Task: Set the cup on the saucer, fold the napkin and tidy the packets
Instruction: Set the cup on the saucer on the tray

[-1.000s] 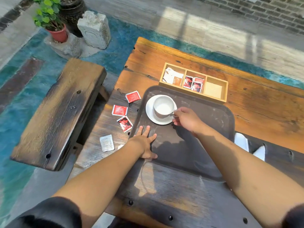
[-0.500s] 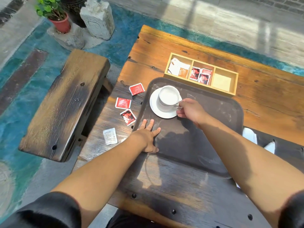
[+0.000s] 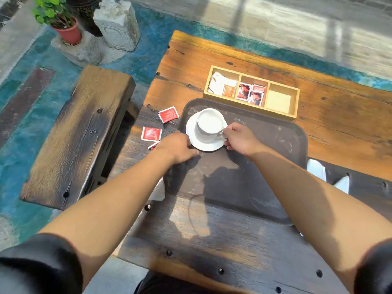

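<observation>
Outdoors, on a worn wooden table [image 3: 212, 225], a dark plastic tray [image 3: 265, 187] carries a white round saucer [image 3: 192, 136] with a white ceramic cup [image 3: 209, 125] standing on it. Right hand [image 3: 240, 139] pinches the cup handle; left hand [image 3: 177, 146] grips the saucer rim. Behind the tray, a three-part wooden box [image 3: 251, 93] holds white packets, red packets, and one empty part. Red packets [image 3: 168, 114] lie loose just beside the tray.

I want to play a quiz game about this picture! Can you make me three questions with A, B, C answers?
1. Where is the cup?
A. on the saucer
B. on the bench
C. in the wooden box

2. How many sections does the wooden box have?
A. two
B. three
C. five

3. What is the right hand doing?
A. resting flat
B. holding a packet
C. holding the cup's handle

Answers: 1 A, the cup stands on the white saucer; 2 B, two dividers make three; 3 C, its fingers pinch the handle.
</observation>
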The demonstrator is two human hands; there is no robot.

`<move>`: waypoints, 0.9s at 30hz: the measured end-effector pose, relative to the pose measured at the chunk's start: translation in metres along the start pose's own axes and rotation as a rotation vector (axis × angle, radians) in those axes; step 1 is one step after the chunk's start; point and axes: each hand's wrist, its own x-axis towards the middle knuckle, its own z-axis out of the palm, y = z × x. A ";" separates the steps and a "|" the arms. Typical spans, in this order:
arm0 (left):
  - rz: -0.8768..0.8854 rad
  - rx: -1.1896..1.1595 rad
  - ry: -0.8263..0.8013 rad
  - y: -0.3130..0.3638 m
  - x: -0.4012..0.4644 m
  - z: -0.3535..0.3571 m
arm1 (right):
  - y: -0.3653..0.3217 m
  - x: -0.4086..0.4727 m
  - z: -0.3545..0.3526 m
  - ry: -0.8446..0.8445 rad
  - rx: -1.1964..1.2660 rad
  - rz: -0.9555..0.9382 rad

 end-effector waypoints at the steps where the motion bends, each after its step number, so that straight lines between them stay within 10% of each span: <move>1: -0.013 -0.021 0.050 0.001 0.006 -0.007 | 0.000 0.000 -0.001 0.002 -0.011 -0.011; 27: 0.094 -0.749 0.121 0.013 0.051 -0.002 | -0.004 0.006 0.002 0.017 -0.058 -0.211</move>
